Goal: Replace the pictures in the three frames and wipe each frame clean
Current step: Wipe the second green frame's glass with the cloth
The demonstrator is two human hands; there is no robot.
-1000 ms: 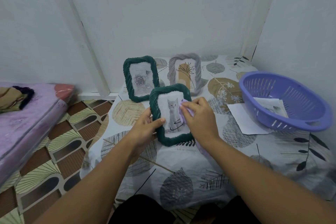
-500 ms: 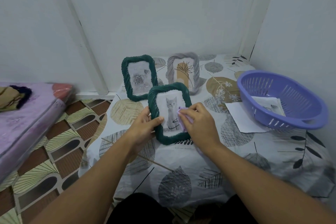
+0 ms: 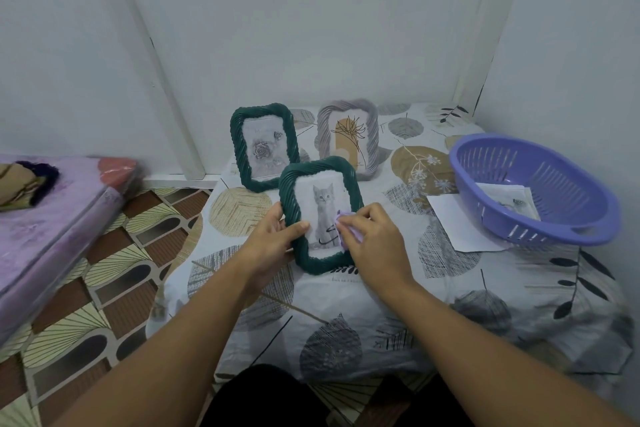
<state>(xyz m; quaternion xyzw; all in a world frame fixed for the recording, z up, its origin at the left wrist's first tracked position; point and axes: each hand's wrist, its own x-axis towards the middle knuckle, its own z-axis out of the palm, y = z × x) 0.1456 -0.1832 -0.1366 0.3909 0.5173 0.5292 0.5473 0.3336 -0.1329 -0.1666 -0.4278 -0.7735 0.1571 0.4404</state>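
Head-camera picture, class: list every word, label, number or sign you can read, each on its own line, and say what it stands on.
None can be read.
Green rope-edged frame with the cat picture: no lettering.
Leaf-patterned tablecloth: dark marks below that frame, too blurred to read.
Paper in the purple plastic basket: print too small to read.

Left hand (image 3: pixel 273 239) holds cat frame (image 3: pixel 320 211); right hand (image 3: pixel 374 243) presses purple cloth (image 3: pixel 346 222).
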